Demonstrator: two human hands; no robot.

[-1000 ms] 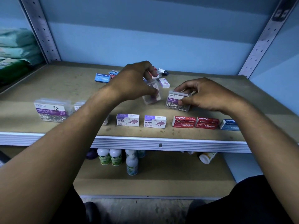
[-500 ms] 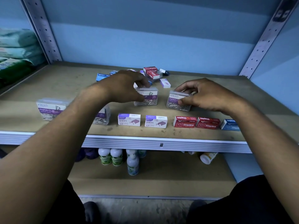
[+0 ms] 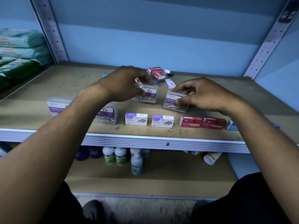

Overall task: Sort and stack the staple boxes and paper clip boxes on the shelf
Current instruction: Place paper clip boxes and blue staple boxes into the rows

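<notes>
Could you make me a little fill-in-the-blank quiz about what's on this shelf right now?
1. Each hand holds a clear box of paper ____.
2. The two red boxes in the front row read ____.
3. The right hand holds the clear box nearer the ____ boxes.
4. The bottles stand on the shelf ____ this one.

Missing words: clips; Staples; red; below

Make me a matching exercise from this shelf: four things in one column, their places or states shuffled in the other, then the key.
Things
1. left hand
2. right hand
3. red staple boxes
4. white bottles

Places or states
A. front row, right of the purple-and-white staple boxes
B. lower shelf
C. gripping the right clear paper clip box
D. gripping the middle clear paper clip box

Pairs: 1-D, 2-C, 3-A, 4-B
</notes>
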